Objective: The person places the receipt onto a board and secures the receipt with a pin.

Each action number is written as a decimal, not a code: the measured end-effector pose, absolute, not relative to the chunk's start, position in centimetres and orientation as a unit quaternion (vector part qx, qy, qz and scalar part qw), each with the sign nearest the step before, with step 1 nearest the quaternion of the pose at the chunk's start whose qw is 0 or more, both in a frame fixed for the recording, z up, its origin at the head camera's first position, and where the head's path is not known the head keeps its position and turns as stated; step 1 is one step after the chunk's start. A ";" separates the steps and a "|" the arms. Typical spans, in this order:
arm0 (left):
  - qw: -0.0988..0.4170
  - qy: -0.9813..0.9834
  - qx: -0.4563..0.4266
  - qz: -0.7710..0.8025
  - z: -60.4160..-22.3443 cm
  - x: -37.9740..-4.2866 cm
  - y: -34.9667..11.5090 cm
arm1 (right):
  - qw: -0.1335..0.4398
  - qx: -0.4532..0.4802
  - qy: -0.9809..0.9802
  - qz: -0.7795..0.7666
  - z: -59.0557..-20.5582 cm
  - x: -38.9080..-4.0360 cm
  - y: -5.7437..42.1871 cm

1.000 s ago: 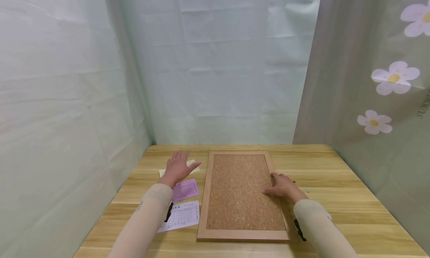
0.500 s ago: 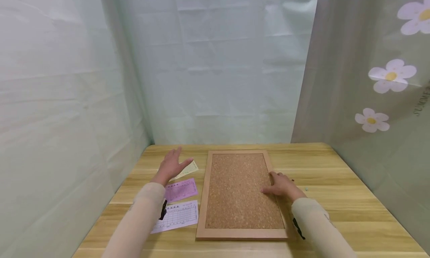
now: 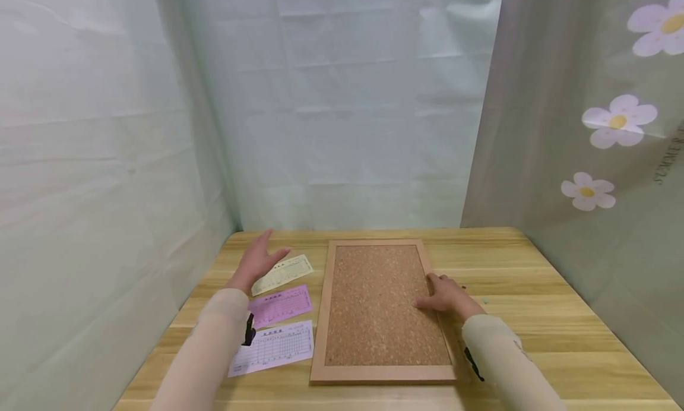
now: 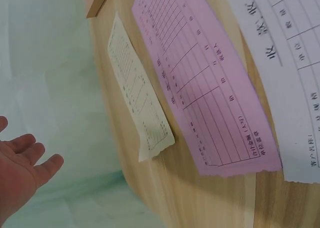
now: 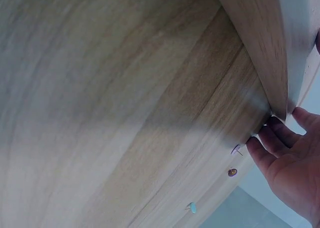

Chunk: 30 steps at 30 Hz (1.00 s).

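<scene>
1. Nearest is the near rail of the cork board (image 3: 385, 373), which lies on the tabletop (image 3: 534, 340) between the two arms.
2. Left of it lies the white slip (image 3: 278, 345), with the pink slip (image 3: 282, 305) just beyond. The left sleeve (image 3: 205, 340) reaches over this side; if it dropped low, it could drag the loose paper askew.
3. The right hand (image 3: 449, 297) grips the board's right rail, thumb over the cork, fingers at the outer edge. A hard sideways pull there would probably swing the board towards the slips.
4. Near those fingers lie a purple pin (image 5: 235, 149), a dark pin (image 5: 232, 172) and a teal pin (image 5: 192, 207). Their points could prick if the hand slid outward; a knock could scatter them.
5. Farther off, the left hand (image 3: 256, 262) is spread wide, holding nothing, beside the yellow slip (image 3: 285, 273).
6. As for containers, only the board's rails enclose anything: the cork panel (image 3: 382, 316). The pins lie loose outside it.
7. Behind everything hangs a pale curtain (image 3: 352, 132).
</scene>
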<state>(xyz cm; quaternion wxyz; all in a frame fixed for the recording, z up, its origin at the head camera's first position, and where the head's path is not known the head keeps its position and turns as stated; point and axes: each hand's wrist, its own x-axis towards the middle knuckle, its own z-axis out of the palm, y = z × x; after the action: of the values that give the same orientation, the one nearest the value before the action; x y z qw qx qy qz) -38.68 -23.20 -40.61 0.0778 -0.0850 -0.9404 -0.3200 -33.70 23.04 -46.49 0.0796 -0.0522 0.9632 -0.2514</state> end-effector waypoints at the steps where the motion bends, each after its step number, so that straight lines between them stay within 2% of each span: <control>1: 0.076 -0.940 -0.082 -0.323 -40.6 -38.7 -23.4 | 0.080 -0.052 0.963 -0.252 -46.5 -33.7 23.0; 20: 0.074 -0.932 -0.039 -0.353 -40.9 -38.7 -26.9 | 0.081 -0.050 0.966 -0.241 -46.5 -34.0 23.1; 30: 0.045 -0.923 0.009 -0.382 -42.3 -38.3 -28.4 | 0.083 -0.051 0.964 -0.245 -46.8 -34.0 23.1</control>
<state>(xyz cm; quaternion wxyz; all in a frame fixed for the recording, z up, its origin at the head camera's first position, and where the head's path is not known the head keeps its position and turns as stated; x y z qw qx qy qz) -38.26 -28.43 -42.26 0.0446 0.0088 -0.9232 -0.3817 -34.01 23.13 -46.77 0.0831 -0.0512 0.9645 -0.2454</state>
